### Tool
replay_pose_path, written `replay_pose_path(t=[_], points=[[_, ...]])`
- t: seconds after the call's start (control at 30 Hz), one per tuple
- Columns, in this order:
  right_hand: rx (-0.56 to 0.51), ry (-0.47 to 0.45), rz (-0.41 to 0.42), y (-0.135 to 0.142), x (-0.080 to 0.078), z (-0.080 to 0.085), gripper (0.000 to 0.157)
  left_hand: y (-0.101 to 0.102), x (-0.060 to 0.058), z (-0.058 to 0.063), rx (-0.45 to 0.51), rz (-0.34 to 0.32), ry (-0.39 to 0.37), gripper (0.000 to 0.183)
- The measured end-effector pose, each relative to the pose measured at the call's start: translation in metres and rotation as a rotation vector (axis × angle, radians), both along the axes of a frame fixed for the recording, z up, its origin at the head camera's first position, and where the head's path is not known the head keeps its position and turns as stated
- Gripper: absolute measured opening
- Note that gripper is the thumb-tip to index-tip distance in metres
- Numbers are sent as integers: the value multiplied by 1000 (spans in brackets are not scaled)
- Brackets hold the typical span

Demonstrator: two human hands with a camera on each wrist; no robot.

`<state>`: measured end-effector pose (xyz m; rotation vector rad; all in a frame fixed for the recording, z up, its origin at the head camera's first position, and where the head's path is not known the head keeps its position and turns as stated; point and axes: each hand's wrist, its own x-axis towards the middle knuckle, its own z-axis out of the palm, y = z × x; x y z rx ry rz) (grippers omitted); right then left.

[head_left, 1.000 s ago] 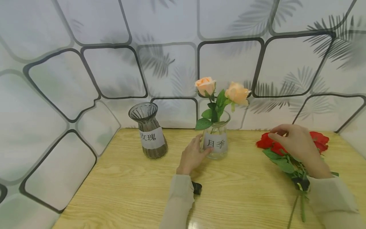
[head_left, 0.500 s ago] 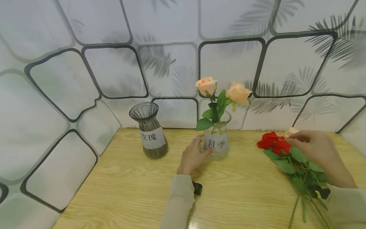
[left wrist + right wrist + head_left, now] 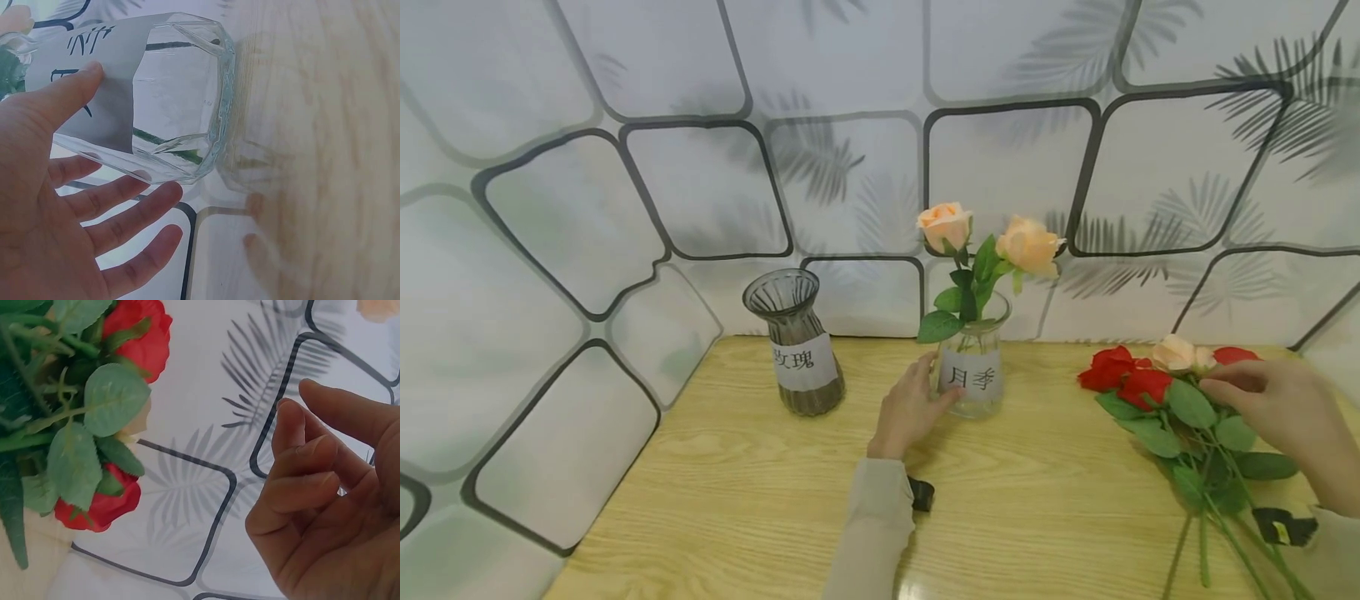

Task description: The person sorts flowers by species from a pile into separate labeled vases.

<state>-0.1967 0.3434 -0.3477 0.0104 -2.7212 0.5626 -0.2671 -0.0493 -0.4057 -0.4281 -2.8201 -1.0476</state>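
My left hand (image 3: pixel 910 410) is at the left side of a clear glass vase (image 3: pixel 181 94), thumb across its white paper label and fingers at the far side. In the left wrist view the fingers are spread, some apart from the glass. Two peach roses (image 3: pixel 1028 245) with green leaves stand in this vase. At the right, my right hand (image 3: pixel 1292 417) hovers by a bunch of artificial roses lying on the table, including red roses (image 3: pixel 1145 387) and a peach rose (image 3: pixel 1174 353). The right wrist view shows its fingers loosely bent, with nothing between thumb and fingertips.
A grey ribbed glass vase (image 3: pixel 812 396) with a lettered white label stands at the left rear. The wood-grain table (image 3: pixel 737 492) meets a patterned wall covering (image 3: pixel 850 183) behind. Long green stems (image 3: pixel 1232 542) extend toward the table's front right.
My right hand has moved right and slightly down from over the red roses, uncovering the peach rose and more leaves. The left hand stays at the clear vase.
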Motion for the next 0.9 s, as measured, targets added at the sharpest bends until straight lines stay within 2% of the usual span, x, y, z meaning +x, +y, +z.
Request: replay_pose_path(t=[0.07,0.17,0.3,0.4,0.53,0.6,0.7,0.77,0.83,0.9], points=[[16,7,-36,11,-3,-10,36,0,0,0,3,0,5,71],[32,-21,-67,18,-1,-14,38,0,0,0,6,1,8,71],[18,-101,-62,9,14,-1,47,0,0,0,6,4,3,71],[19,-148,-92,3,23,6,51,0,1,0,11,7,0,71],[3,-185,-113,8,25,2,51,-1,1,-1,11,7,3,71],[-23,-187,-106,19,22,-7,48,-1,1,-1,9,8,3,71],[-14,-127,-96,47,13,-36,33,-2,1,-3,8,9,1,71],[-28,-145,-83,66,7,-53,33,-2,1,-3,9,10,1,71],[-4,-111,-81,89,-1,-77,25,-2,2,-3,10,10,2,71],[-26,-134,-64,105,-6,-94,28,-2,2,-2,9,8,4,70]])
